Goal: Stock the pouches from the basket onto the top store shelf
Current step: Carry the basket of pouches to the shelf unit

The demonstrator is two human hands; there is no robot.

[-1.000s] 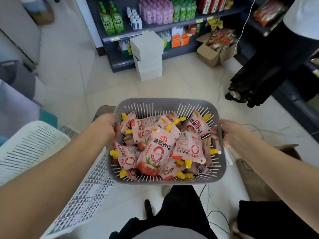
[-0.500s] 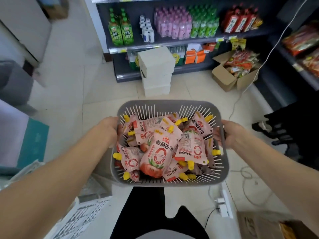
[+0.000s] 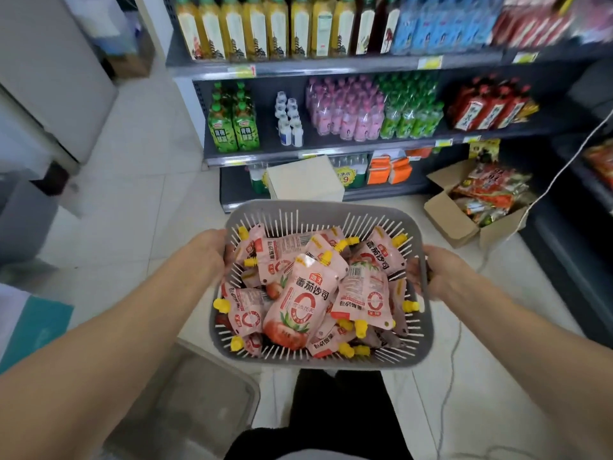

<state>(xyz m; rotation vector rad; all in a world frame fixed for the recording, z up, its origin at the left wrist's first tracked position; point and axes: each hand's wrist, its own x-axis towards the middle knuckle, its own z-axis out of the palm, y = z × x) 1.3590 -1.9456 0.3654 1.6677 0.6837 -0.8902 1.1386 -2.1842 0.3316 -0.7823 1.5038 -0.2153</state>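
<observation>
The shelves (image 3: 331, 66) have come much closer, now filling 12 o'clock, so stocking looks near. The left hand (image 3: 205, 254) at 9 o'clock and right hand (image 3: 444, 277) at 3 keep fingers clamped on the basket (image 3: 318, 210), pouches (image 3: 302, 303) all piled inside.

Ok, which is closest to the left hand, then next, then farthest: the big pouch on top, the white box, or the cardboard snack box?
From the left hand:
1. Big pouch, in the basket right beside it.
2. White box, on the floor beyond the basket.
3. Cardboard box, on the floor far to the right.
</observation>
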